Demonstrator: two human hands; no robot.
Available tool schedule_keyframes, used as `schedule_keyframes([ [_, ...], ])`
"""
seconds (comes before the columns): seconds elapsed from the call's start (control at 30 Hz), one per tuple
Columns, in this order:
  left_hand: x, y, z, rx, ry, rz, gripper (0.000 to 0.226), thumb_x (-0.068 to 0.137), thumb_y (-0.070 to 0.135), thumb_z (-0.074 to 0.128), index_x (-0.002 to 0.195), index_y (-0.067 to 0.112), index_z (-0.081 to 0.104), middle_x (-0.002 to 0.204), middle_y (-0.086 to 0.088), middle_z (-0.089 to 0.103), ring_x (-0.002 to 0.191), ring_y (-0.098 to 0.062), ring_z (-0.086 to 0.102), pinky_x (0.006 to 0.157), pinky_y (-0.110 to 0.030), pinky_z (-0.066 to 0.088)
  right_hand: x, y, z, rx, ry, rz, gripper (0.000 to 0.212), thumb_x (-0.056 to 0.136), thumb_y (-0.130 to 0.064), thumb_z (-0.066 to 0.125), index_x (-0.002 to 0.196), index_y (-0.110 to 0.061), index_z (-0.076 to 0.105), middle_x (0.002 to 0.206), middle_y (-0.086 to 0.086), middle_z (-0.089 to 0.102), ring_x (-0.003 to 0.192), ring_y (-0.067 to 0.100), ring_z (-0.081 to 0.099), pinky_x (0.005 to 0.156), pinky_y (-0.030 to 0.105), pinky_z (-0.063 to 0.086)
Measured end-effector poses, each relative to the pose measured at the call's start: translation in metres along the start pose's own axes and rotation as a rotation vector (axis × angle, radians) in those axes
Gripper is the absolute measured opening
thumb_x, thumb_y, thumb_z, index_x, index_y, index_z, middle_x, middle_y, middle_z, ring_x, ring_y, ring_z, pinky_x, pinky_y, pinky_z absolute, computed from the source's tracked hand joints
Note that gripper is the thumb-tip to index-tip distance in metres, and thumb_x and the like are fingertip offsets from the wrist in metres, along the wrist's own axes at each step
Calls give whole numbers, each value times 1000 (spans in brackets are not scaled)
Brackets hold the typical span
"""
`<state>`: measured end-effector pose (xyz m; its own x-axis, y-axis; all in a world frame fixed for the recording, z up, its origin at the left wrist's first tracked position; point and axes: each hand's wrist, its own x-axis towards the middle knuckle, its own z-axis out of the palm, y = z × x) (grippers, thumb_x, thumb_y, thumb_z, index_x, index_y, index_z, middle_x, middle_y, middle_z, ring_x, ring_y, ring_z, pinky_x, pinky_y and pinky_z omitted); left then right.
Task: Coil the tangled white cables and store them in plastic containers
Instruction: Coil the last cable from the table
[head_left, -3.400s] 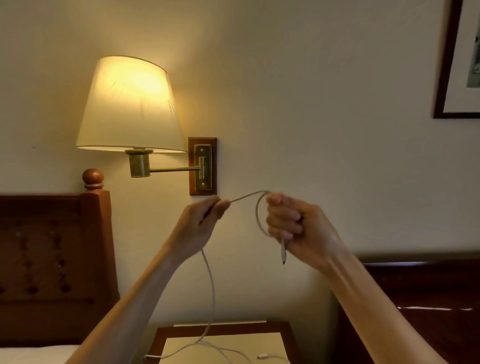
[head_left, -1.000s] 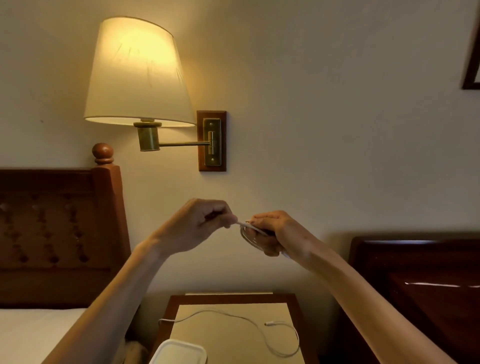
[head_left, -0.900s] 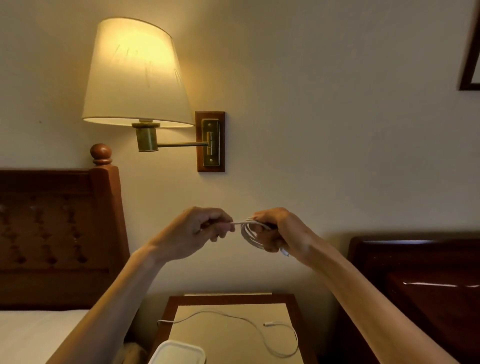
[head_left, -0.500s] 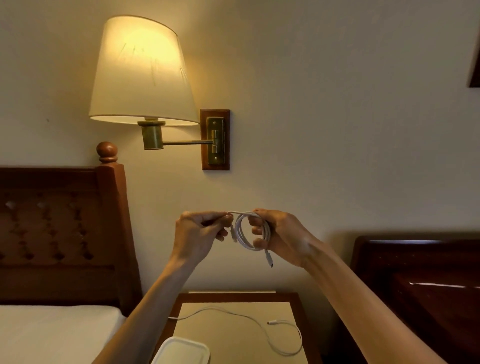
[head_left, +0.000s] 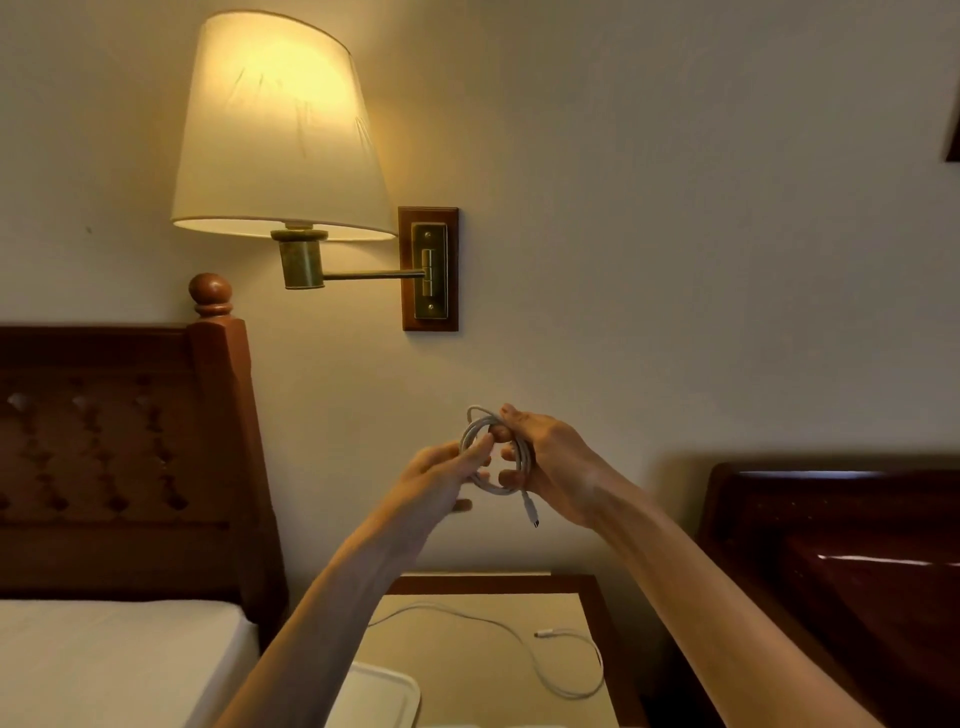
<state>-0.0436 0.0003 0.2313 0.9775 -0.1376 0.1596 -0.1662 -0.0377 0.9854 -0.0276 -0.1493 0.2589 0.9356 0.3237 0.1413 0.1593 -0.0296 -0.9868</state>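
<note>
Both hands grip the coiled white cable (head_left: 493, 457) in the air above the table (head_left: 467, 654), right hand (head_left: 550, 462) clasping the loops, left hand (head_left: 441, 478) pinching them, and a slack pinch could let them spring apart before reaching the plastic container (head_left: 384, 696)

Dim, warm lamp (head_left: 280, 124) glow, soft focus

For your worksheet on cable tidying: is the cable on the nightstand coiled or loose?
Loose: the second cable lies spread in one open curve across the nightstand.

Wall lamp (head_left: 280, 130) above, nightstand (head_left: 467, 649) below
</note>
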Motion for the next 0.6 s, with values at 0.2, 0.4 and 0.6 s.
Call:
schedule_keyframes([
  [0.2, -7, -16, -2, 788, 310, 393, 29, 100, 38, 40, 96, 18, 61, 74, 4, 67, 66, -13, 64, 64, -40, 55, 10, 7, 9, 0, 38, -24, 32, 104, -39, 35, 99, -13, 52, 95, -2, 49, 82, 11, 44, 70, 28, 42],
  [0.4, -36, -25, -3, 939, 338, 291, 56, 93, 55, 18, 87, 27, 66, 73, 11, 65, 67, -9, 61, 63, -29, 50, 14, 12, 6, 7, 114, -50, 38, 104, -40, 34, 113, -8, 52, 99, 1, 48, 87, 14, 46, 71, 27, 44],
  [0.6, -36, -41, -38, 586, 56, 7, 21, 94, 45, 54, 108, 33, 64, 99, 12, 66, 87, -9, 63, 76, -30, 53, 13, 47, 30, -143, -80, 26, 44, 104, -44, 32, 121, -6, 48, 102, 2, 48, 89, 15, 46, 73, 27, 46],
])
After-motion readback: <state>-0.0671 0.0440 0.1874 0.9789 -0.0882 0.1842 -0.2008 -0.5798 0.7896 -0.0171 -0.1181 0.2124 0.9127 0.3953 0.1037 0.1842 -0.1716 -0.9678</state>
